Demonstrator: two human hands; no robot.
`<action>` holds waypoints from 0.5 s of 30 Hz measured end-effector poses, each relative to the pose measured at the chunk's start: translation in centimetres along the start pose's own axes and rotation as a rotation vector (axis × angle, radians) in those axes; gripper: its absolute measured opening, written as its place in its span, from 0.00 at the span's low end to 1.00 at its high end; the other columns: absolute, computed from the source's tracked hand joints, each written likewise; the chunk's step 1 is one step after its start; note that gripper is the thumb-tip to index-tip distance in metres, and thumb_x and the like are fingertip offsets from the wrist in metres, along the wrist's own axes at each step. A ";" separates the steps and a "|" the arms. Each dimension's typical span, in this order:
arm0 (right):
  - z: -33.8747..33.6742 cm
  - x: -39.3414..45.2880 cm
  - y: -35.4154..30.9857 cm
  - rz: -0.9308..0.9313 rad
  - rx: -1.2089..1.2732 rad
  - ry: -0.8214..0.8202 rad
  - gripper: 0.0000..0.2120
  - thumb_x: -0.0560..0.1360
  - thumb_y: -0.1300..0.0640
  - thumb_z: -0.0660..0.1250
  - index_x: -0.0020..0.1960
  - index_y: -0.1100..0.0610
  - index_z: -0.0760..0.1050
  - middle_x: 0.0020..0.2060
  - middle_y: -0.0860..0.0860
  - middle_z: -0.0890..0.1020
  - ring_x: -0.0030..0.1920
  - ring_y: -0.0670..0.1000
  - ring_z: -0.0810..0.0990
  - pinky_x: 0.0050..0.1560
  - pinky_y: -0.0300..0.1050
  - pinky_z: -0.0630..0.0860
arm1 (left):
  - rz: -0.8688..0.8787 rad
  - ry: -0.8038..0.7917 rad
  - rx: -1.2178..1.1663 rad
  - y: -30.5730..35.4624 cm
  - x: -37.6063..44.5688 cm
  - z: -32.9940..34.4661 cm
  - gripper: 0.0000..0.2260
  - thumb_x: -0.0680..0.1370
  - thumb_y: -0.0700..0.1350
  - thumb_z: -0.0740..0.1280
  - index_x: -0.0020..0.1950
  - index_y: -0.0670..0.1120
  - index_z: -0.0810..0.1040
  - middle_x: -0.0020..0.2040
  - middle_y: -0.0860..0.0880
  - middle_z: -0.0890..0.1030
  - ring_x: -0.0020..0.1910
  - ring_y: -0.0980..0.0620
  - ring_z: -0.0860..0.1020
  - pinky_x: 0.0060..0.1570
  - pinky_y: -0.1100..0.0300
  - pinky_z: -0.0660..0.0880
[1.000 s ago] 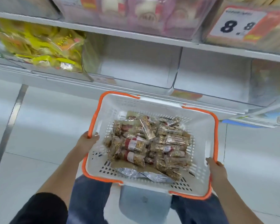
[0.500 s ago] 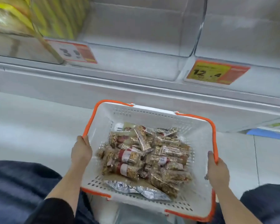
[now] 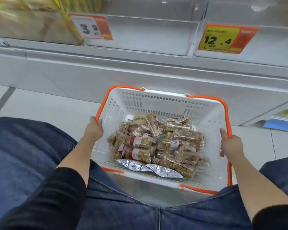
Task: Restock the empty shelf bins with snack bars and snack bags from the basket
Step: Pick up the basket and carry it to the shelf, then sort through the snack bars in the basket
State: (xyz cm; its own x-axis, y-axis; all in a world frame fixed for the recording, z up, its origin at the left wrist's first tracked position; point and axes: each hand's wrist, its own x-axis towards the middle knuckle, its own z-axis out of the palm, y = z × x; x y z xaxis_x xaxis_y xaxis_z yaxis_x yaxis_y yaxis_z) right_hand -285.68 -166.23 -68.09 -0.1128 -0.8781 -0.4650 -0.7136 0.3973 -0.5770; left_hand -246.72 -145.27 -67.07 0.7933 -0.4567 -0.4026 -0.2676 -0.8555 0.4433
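Gripping the basket [image 3: 206,117] rims, both hands [image 3: 94,130] [image 3: 231,145] curl around its sides.

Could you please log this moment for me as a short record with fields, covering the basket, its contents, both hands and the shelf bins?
basket: white basket with orange rim, held in front of the shelf
contents: clear-wrapped snack bars piled up; silver snack bags at the near edge
left hand: left hand grips the left rim
right hand: right hand grips the right rim
bins: middle bin tagged 3.9 looks empty; right bin tagged 12.4 looks empty; left bin holds yellow packs
restocking: not yet begun
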 end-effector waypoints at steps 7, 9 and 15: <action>0.4 1.2 0.1 0.075 0.064 -0.018 0.23 0.79 0.42 0.59 0.38 0.62 0.68 0.30 0.59 0.71 0.25 0.57 0.71 0.27 0.44 0.70 | 0.025 -0.052 0.099 -0.8 0.7 -0.1 0.11 0.83 0.44 0.52 0.59 0.36 0.61 0.51 0.31 0.74 0.33 0.46 0.68 0.36 0.53 0.65; 0.6 1.2 0.3 0.053 0.038 -0.001 0.24 0.79 0.41 0.58 0.38 0.62 0.68 0.31 0.60 0.71 0.27 0.58 0.72 0.27 0.44 0.71 | 0.033 -0.027 0.104 -0.9 1.1 -0.1 0.14 0.83 0.43 0.53 0.63 0.34 0.62 0.53 0.31 0.75 0.38 0.43 0.70 0.39 0.53 0.66; 0.9 1.6 0.9 -0.022 -0.068 0.048 0.28 0.79 0.40 0.54 0.41 0.64 0.72 0.34 0.63 0.78 0.33 0.62 0.77 0.35 0.50 0.76 | 0.079 0.016 0.220 -1.2 1.9 0.6 0.13 0.83 0.43 0.52 0.62 0.35 0.61 0.51 0.32 0.75 0.36 0.43 0.69 0.37 0.51 0.65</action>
State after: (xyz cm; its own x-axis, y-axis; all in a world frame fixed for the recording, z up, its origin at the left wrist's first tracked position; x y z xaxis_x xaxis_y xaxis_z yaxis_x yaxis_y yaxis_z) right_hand -285.91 -167.00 -69.92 -0.1284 -0.8991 -0.4184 -0.7612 0.3598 -0.5395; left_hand -245.19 -145.27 -68.81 0.7731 -0.5224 -0.3599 -0.4410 -0.8504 0.2871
